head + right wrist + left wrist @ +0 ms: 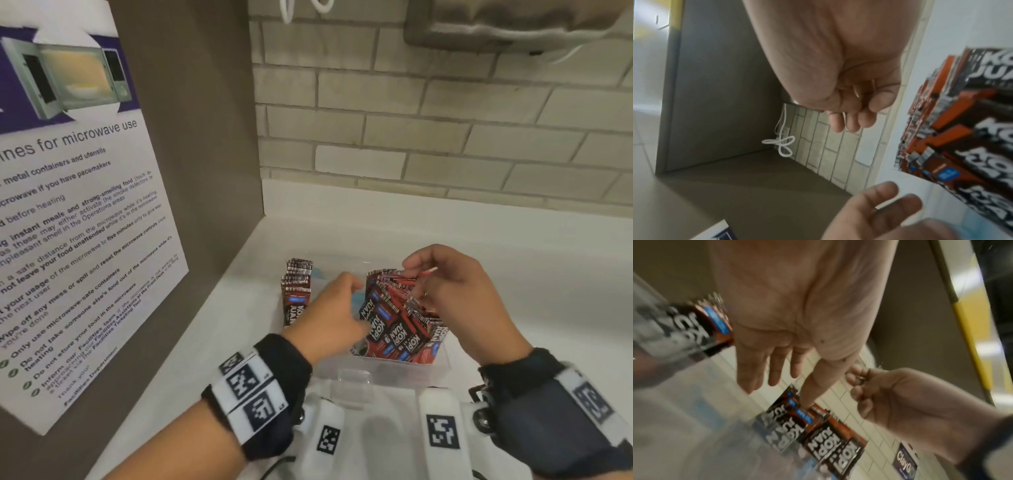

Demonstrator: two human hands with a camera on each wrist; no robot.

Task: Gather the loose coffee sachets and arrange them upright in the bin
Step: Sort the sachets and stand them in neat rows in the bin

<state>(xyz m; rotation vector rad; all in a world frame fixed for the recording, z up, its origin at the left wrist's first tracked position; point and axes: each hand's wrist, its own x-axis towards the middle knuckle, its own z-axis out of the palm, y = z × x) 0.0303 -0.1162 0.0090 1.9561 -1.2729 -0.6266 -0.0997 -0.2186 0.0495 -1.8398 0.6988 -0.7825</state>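
A white counter (513, 274) meets a brick wall, a microwave poster (68, 205) at left. The left hand (329, 308), fingers straight, reaches into the clear bin (394, 371) among upright sachets (397, 329). The right hand (455, 294) hovers curled above them; what it grasps I cannot tell.

Head cam: above, looking forward and down at the counter (513, 274), bin (394, 373) centre frame, tiled wall behind. Left wrist cam: very close under the palm, rolled, looking along the fingers. Right wrist cam: same, rolled the other way. All three share the sachets (400, 318), both hands and the wall.
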